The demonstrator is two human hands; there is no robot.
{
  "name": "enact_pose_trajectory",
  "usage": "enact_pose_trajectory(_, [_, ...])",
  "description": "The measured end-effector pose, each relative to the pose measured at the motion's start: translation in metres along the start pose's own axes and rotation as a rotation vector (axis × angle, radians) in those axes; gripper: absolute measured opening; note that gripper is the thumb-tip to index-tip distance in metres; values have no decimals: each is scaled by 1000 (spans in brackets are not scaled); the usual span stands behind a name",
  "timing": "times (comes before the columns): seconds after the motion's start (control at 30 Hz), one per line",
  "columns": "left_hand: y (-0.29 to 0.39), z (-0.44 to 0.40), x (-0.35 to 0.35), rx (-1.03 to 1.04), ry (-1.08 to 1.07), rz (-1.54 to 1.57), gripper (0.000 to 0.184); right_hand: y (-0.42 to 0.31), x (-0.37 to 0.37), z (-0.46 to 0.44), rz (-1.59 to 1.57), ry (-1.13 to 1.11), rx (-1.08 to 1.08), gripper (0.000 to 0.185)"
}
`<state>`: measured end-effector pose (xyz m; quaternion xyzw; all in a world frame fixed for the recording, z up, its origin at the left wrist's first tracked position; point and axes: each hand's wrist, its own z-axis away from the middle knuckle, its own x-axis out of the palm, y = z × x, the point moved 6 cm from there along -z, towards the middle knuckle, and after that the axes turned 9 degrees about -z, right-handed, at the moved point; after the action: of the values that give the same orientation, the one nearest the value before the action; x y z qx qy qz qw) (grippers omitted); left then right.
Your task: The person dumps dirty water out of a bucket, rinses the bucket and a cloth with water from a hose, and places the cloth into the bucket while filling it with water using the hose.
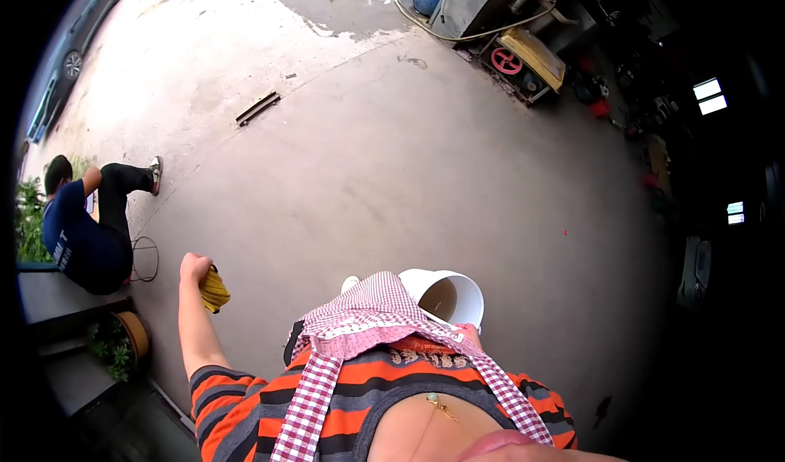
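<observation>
My left hand (195,267) is out to the left at the end of a stretched arm, its fingers closed. A bunched yellow cloth (215,290) with dark creases hangs from it. Low on the right side of my body, my right hand (469,334) is partly hidden behind my checked apron (372,307). It grips the white bucket (468,297) near its rim or handle; which one I cannot tell. The bucket is tilted toward me, with brownish water (439,298) inside.
A person (86,225) in dark clothes sits at the left beside a potted plant (123,346) and a wire hoop (145,259). A metal bar (257,109) lies on the concrete floor. Ahead right is a machine with a red wheel (506,61). A car (78,53) stands far left.
</observation>
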<state>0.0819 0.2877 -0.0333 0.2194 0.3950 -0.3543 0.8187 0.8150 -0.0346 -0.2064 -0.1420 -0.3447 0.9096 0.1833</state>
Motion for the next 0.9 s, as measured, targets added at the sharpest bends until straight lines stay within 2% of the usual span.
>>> enact_pose_trajectory(0.07, [56, -52, -10, 52, -30, 148, 21, -88, 38, -17, 259, 25, -34, 28])
enact_pose_trajectory(0.13, [76, -120, -10, 73, 54, 176, 21, -116, 53, -82, 324, 140, 142, 17])
enact_pose_trajectory(0.17, [103, -120, -29, 66, 58, 239, 18, -148, 67, -121, 219, 62, 90, 18])
enact_pose_trajectory(0.2, [120, -110, -43, -5, -19, 433, 15, -166, 65, -133, 124, -4, 67, 20])
enact_pose_trajectory(0.23, [129, -120, -44, -49, -53, 618, 13, -183, 63, -153, 146, 4, -68, 23])
enact_pose_trajectory(0.27, [127, -126, -44, -130, -43, 689, 13, -212, 93, -175, 141, -10, -213, 27])
enact_pose_trajectory(0.3, [123, -130, -50, -201, 34, 623, 13, -226, 103, -194, 376, 23, -97, 30])
enact_pose_trajectory(0.33, [115, -143, -52, -213, 6, 504, 21, -267, 118, -197, 376, 38, -215, 30])
enact_pose_trajectory(0.37, [123, -131, -65, -297, 100, 457, 22, -232, 116, -258, 41, -34, -60, 27])
enact_pose_trajectory(0.43, [123, -127, -62, -426, 61, 364, 21, -247, 135, -306, -380, -88, 242, 21])
enact_pose_trajectory(0.47, [119, -123, -60, -492, 16, 333, 21, -306, 159, -298, -470, -86, 378, 30])
enact_pose_trajectory(0.5, [120, -126, -61, -539, -30, 298, 20, -340, 173, -308, -561, -253, 302, 26])
enact_pose_trajectory(0.53, [122, -134, -69, -579, -69, 267, 20, -358, 180, -332, -679, -297, 322, 25])
enact_pose_trajectory(0.57, [134, -153, -80, -585, -105, 240, 20, -393, 192, -356, -596, -242, 334, 26])
enact_pose_trajectory(0.6, [143, -178, -95, -575, -118, 200, 20, -412, 205, -367, -522, -172, 365, 27])
enact_pose_trajectory(0.73, [272, -338, -203, -357, -79, 100, 19, -511, 264, -427, -513, -154, 376, 23])
enact_pose_trajectory(0.77, [310, -369, -223, -283, -45, 57, 18, -521, 270, -460, -588, 39, 405, 21])
enact_pose_trajectory(0.8, [348, -406, -241, -173, 30, -51, 21, -517, 278, -491, -978, 346, 625, 14])
enact_pose_trajectory(0.83, [400, -433, -267, -28, 151, -108, 21, -522, 280, -519, -796, 163, 355, 13])
enact_pose_trajectory(0.9, [496, -471, -306, 34, 189, -45, 24, -566, 301, -535, -516, -11, 81, 21])
